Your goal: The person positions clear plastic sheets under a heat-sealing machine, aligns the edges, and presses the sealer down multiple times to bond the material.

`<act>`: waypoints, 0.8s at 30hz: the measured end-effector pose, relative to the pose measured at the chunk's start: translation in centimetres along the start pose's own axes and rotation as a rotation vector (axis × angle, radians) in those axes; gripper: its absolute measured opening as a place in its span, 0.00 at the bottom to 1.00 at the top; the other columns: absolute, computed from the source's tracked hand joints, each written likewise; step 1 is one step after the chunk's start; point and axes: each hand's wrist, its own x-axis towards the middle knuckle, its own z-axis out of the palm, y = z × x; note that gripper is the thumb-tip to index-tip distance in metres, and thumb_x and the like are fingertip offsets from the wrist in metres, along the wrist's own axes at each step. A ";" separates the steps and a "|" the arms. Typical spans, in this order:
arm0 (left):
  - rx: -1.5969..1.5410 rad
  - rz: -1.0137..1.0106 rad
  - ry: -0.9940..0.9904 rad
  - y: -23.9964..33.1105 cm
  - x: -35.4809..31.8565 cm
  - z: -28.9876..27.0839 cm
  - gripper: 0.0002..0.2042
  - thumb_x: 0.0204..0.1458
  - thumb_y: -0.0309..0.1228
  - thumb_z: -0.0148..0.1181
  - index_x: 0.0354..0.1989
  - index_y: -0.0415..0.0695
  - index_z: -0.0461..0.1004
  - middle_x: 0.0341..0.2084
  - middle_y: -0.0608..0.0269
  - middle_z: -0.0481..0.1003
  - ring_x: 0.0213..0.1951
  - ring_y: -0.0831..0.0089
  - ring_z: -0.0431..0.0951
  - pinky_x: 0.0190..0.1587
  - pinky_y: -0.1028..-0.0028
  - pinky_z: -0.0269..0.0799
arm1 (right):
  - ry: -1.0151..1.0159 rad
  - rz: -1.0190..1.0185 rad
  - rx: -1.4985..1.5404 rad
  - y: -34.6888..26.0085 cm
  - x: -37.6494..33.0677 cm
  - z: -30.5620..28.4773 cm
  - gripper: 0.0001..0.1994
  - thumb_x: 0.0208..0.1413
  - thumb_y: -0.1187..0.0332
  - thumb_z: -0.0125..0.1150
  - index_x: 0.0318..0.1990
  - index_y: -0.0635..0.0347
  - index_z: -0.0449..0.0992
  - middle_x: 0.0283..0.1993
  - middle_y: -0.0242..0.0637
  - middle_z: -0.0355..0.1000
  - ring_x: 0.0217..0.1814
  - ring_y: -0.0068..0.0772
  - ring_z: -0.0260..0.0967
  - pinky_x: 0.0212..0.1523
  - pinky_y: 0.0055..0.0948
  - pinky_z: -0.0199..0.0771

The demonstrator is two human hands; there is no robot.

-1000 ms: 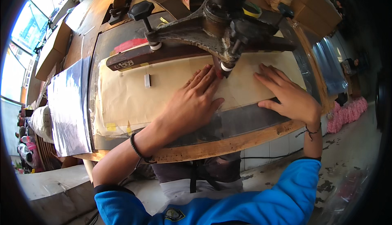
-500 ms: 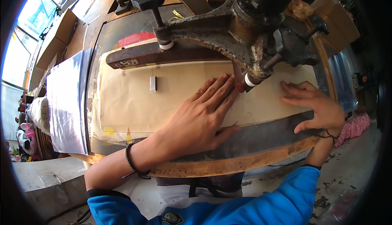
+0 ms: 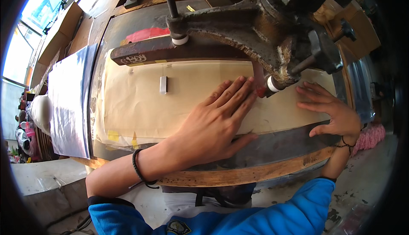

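My left hand lies flat, fingers together and pointing up to the right, on a cream paper sheet. Its fingertips reach the dark metal bar of a press, by a reddish corner. Over at the sheet's right end, my right hand has its fingers spread, fingertips on or just over the paper. Neither hand grips anything. A small whitish block rests on the sheet, left of my left hand. Above the bar stands the worn cast-metal press arm with black knobs.
A stack of clear plastic sheets lies to the left. The table's wooden front edge runs nearest me. Cardboard boxes stand at the left back and the right. Pink fluffy material hangs at the right. A red patch shows behind the bar.
The view has shifted slightly, so the press arm appears farther right and its left knob higher. Both hands keep the same pose on the sheet.
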 end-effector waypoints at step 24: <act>0.010 -0.013 0.021 0.1 0.2 0.2 0.39 0.56 0.47 0.65 0.68 0.27 0.64 0.69 0.36 0.64 0.74 0.49 0.60 0.76 0.55 0.53 | -0.035 -0.010 0.015 0.3 -0.3 0.0 0.45 0.45 0.56 0.78 0.73 0.50 0.67 0.82 0.38 0.51 0.85 0.53 0.40 0.81 0.52 0.41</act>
